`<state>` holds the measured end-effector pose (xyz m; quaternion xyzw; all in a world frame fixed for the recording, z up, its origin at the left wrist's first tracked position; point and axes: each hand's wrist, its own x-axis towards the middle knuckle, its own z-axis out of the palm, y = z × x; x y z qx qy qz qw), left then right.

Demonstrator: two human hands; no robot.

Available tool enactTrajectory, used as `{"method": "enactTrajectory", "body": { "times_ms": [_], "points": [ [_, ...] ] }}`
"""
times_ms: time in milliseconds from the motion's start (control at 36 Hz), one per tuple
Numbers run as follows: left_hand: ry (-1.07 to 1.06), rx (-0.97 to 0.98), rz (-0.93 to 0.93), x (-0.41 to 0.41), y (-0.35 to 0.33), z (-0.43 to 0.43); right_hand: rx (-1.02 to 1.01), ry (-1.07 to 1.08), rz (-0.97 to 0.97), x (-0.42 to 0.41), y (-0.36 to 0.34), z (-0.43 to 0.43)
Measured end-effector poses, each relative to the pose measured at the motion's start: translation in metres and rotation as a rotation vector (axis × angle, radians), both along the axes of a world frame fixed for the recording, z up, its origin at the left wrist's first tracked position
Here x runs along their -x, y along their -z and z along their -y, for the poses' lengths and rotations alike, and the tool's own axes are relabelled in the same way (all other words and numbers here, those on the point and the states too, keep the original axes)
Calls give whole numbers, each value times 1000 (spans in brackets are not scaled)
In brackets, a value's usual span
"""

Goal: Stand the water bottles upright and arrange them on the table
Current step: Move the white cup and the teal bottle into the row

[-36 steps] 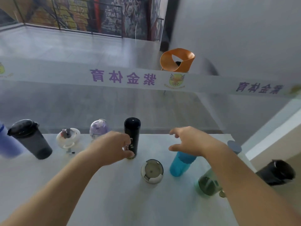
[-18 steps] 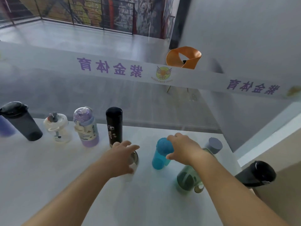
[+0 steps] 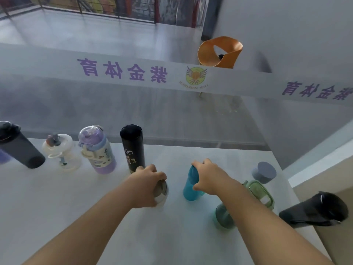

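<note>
Nine bottles countable on the white table (image 3: 57, 217), plus a bluish-purple sliver (image 3: 2, 156) at the far left edge, too cut off to call. Back row of four standing: dark grey shaker (image 3: 21, 150) (clipped a bit by the frame edge), small white bottle (image 3: 62, 153), purple bottle (image 3: 98, 152), tall black flask (image 3: 133, 148).

Silver bottle (image 3: 162, 191) mostly buried under the left hand (image 3: 146, 185), fingers curled over its top and gripping it, just in front of the black flask. Right hand (image 3: 209, 177) clamped round the top of the teal bottle (image 3: 190, 189), near the silver one but not touching it.

Green bottle (image 3: 224, 217) tipped over to the right of the teal one, middle hidden behind the right forearm, only base and lid showing. Grey cap (image 3: 264, 172) just beyond it, body underneath hard to make out. One black bottle (image 3: 313, 209) on its side at the table's right edge; can't tell how much of it actually sits on the table.

No telling what's inside any of them: mostly opaque, and the tinted green one too murky to judge.

Past the table: one orange chair (image 3: 219, 52), white banner (image 3: 133, 73) with purple lettering.
</note>
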<state>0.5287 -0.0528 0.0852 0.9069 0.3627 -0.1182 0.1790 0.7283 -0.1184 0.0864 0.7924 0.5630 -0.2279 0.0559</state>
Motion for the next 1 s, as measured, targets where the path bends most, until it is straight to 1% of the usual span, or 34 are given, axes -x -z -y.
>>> {"method": "enactTrajectory", "body": {
  "times_ms": [167,278,444,583,750,861,1000],
  "points": [
    [31,-45,98,-19,-7,-21,0,19,-4,-8,-5,-10],
    [5,-36,141,-35,-9,-37,-20,33,20,-16,-10,-17],
    [-66,-44,119,-58,-3,-62,-56,14,58,-29,-13,-32],
    [-109,-16,112,-76,-1,-75,-26,-6,50,-42,-14,-42],
    [-179,21,122,-88,4,-78,0,-66,49,-54,-16,-56],
    [-208,23,113,-94,5,-78,-13,-90,52,-62,-16,-62],
    [-233,18,112,-98,5,-76,22,-110,54,-68,-17,-65]
  ]
}}
